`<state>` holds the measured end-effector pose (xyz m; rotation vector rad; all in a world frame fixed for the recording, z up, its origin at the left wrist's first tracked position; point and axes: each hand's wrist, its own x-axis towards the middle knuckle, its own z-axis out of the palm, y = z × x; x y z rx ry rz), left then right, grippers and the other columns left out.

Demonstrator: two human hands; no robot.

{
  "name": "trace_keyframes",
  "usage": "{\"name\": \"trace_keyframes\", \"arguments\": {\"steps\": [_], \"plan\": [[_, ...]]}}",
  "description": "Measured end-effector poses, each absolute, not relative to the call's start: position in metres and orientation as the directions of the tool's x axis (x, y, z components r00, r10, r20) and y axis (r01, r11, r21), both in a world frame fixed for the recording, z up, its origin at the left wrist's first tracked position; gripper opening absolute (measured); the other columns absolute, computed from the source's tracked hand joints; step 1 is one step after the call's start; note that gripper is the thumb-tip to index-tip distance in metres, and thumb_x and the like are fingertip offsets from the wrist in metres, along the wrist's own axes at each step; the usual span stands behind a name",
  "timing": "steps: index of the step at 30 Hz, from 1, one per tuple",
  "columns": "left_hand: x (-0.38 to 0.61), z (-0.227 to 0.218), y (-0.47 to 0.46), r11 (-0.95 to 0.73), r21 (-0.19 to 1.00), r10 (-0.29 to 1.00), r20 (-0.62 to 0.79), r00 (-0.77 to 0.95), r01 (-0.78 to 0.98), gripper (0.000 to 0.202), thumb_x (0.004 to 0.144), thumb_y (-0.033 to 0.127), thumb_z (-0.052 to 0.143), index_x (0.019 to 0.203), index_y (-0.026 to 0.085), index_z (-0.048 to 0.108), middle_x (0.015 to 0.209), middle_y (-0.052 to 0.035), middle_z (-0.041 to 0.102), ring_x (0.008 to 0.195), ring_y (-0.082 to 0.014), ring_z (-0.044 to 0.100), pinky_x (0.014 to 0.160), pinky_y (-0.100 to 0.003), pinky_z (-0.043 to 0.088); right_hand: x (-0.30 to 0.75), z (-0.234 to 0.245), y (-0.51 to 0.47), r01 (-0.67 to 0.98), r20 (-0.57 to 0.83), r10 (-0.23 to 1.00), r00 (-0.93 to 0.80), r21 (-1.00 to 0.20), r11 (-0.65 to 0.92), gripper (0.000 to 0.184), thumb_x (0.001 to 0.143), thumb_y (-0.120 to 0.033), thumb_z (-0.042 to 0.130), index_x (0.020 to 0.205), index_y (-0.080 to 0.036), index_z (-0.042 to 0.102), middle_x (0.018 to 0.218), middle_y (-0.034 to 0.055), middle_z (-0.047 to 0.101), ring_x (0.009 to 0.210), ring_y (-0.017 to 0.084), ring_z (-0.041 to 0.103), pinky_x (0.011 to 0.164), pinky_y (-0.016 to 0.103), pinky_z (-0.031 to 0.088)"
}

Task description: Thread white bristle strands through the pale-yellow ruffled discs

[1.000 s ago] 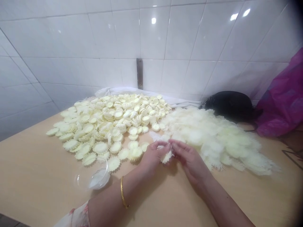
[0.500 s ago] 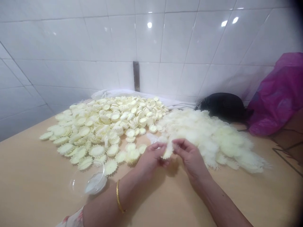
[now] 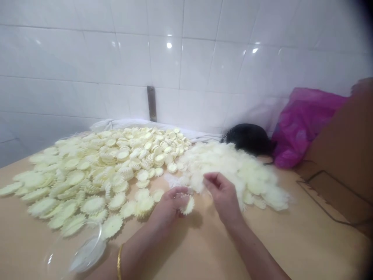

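Observation:
My left hand (image 3: 170,208) pinches a pale yellow scalloped disc (image 3: 189,205) between thumb and fingers, low over the table. To its right, my right hand (image 3: 223,196) is closed in a pinch at the near edge of a heap of whitish, gauzy frilled pieces (image 3: 215,157). Whether anything sits between its fingertips I cannot make out. Left of my hands spreads a large heap of pale yellow scalloped discs (image 3: 93,204), some flat and some cupped or stacked.
A clear round tub (image 3: 89,252) with white stuff in it stands at front left. A black item (image 3: 249,138), a magenta plastic bag (image 3: 303,124) and a brown box-like thing (image 3: 338,155) sit at the right. White cloth (image 3: 128,123) lies along the tiled wall.
My hands have moved apart: the left keeps the scalloped disc, while the right has drawn away from it toward the gauzy heap. The whole view has turned right.

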<state>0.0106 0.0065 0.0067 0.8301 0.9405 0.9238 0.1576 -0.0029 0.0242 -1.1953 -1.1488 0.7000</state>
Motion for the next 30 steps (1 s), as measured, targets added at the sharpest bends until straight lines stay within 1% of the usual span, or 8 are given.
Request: {"name": "trace_keyframes", "arguments": {"steps": [3,6,11,14,17,20,26,30], "plan": [[0.009,0.009,0.007,0.402,0.876,0.894,-0.313,0.321,-0.268,0.029,0.065,0.02,0.068,0.092,0.013,0.058,0.065,-0.0026,0.058,0.05,-0.0098,0.052,0.046,-0.021,0.037,0.172,0.033,0.007,0.362,0.434,0.822,0.368,-0.881,0.304,0.015,0.074,-0.031,0.055,0.074,-0.018,0.062,0.069,0.0011,0.062,0.064,0.015,0.053,0.061,0.027,0.042],[0.007,0.009,0.007,0.436,0.854,0.872,-0.322,0.369,-0.284,0.027,0.068,0.017,0.067,0.092,0.014,0.057,0.062,-0.002,0.057,0.054,-0.0129,0.058,0.048,-0.021,0.041,0.203,0.042,0.029,0.634,0.594,0.709,0.379,-0.725,0.268,0.018,0.076,-0.031,0.05,0.075,-0.018,0.063,0.07,0.0029,0.063,0.063,0.017,0.054,0.061,0.03,0.043],[0.008,0.007,0.008,0.462,0.829,0.861,-0.334,0.383,-0.314,0.021,0.069,0.008,0.063,0.088,0.011,0.055,0.066,-0.007,0.062,0.067,-0.0149,0.063,0.056,-0.02,0.048,0.219,0.051,0.039,0.727,0.687,0.629,0.363,-0.631,0.27,0.015,0.073,-0.026,0.05,0.074,-0.017,0.062,0.086,0.0088,0.061,0.082,0.022,0.053,0.077,0.038,0.041],[0.012,0.007,0.006,0.483,0.795,0.86,-0.353,0.368,-0.367,0.018,0.069,0.002,0.058,0.083,0.012,0.053,0.064,-0.0055,0.061,0.065,-0.0156,0.064,0.057,-0.023,0.051,0.185,0.046,0.016,0.671,0.661,0.698,0.276,-0.652,0.353,0.018,0.079,-0.029,0.047,0.077,-0.019,0.061,0.081,0.0059,0.062,0.078,0.02,0.055,0.072,0.033,0.042],[0.015,0.007,0.005,0.475,0.751,0.877,-0.363,0.314,-0.458,0.025,0.066,-0.005,0.055,0.084,0.012,0.051,0.059,-0.0015,0.058,0.06,-0.0146,0.063,0.058,-0.024,0.051,0.148,0.034,-0.008,0.554,0.517,0.843,0.146,-0.749,0.363,0.017,0.08,-0.029,0.049,0.077,-0.019,0.062,0.078,0.0038,0.064,0.073,0.018,0.056,0.067,0.03,0.042],[0.015,0.006,0.008,0.46,0.759,0.884,-0.343,0.318,-0.46,0.025,0.065,-0.008,0.054,0.082,0.01,0.053,0.06,-0.003,0.059,0.055,-0.0116,0.061,0.056,-0.02,0.049,0.132,0.017,-0.016,0.479,0.41,0.908,0.083,-0.815,0.325,0.016,0.079,-0.03,0.052,0.078,-0.018,0.062,0.078,0.0043,0.065,0.074,0.019,0.057,0.068,0.03,0.043],[0.014,0.004,0.006,0.451,0.783,0.883,-0.322,0.341,-0.428,0.019,0.066,0.003,0.062,0.082,0.011,0.056,0.06,-0.0034,0.059,0.048,-0.0132,0.059,0.049,-0.024,0.046,0.135,0.004,-0.011,0.245,0.236,0.968,0.088,-0.947,0.209,0.021,0.078,-0.037,0.054,0.081,-0.018,0.061,0.075,0.0038,0.065,0.071,0.019,0.059,0.064,0.029,0.046],[0.013,0.001,0.005,0.413,0.815,0.899,-0.294,0.324,-0.406,0.02,0.066,0.019,0.069,0.08,0.011,0.056,0.06,-0.0034,0.058,0.044,-0.0113,0.055,0.044,-0.023,0.041,0.135,0.007,-0.012,0.202,0.197,0.979,0.048,-0.962,0.184,0.023,0.079,-0.04,0.053,0.078,-0.018,0.061,0.069,0.002,0.062,0.068,0.018,0.057,0.063,0.028,0.044]]}}
